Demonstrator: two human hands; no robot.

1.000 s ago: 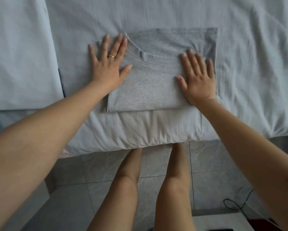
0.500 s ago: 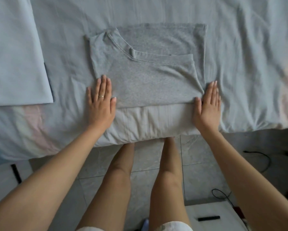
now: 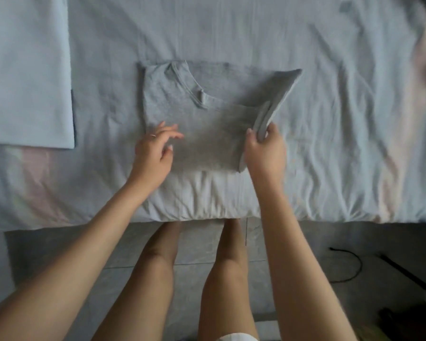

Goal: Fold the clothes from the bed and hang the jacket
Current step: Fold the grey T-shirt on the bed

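The folded grey cotton T-shirt (image 3: 207, 114) is lying on the pale blue bed sheet (image 3: 330, 143). The right hand (image 3: 264, 150) is gripping its raised right edge; the left hand (image 3: 154, 150) is hovering relaxed over its near left corner.

A thin ring (image 3: 153, 136) is worn on a finger of the left hand (image 3: 152, 153), and the nails (image 3: 170, 148) of that hand are seen to be pale and slightly long. The right hand (image 3: 264, 148) is unadorned. Both forearms (image 3: 83, 242) are shown bare to the edge of the view. The legs (image 3: 157, 267) are bare too, and a strip of white garment (image 3: 234, 337) is glimpsed at the right thigh.
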